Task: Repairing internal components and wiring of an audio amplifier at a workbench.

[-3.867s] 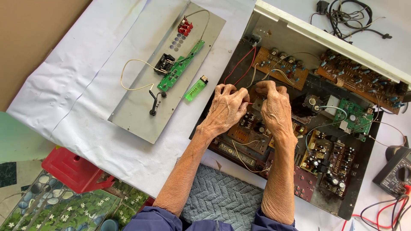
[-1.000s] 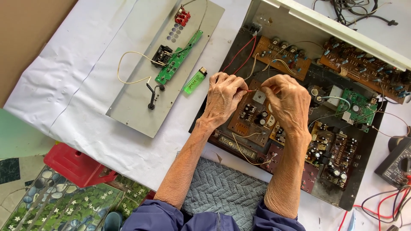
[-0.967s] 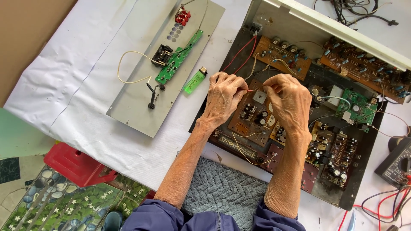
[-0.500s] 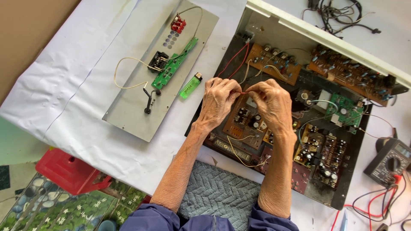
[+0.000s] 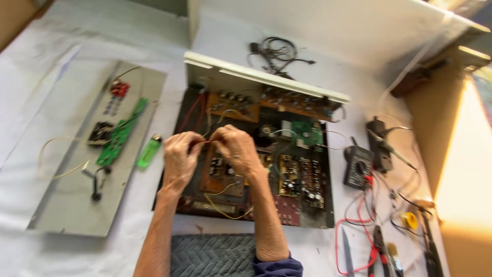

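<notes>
Pinching a thin wire [image 5: 203, 143] between both hands, you keep your left hand [image 5: 180, 156] and right hand [image 5: 237, 151] closed on it above the open amplifier chassis [image 5: 256, 154], close enough to its circuit boards; the green lighter [image 5: 148, 152] lies just left of the chassis.

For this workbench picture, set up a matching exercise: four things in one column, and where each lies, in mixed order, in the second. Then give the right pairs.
Things
1. green lighter
2. multimeter
3. bundle of black cables
4. grey metal panel

Places
A. beyond the far wall of the open chassis
B. far left on the white cloth, carrying a green circuit board
C. between the grey panel and the chassis, left of the left hand
D. right of the chassis, with red and black leads

Pairs: 1-C, 2-D, 3-A, 4-B
</notes>
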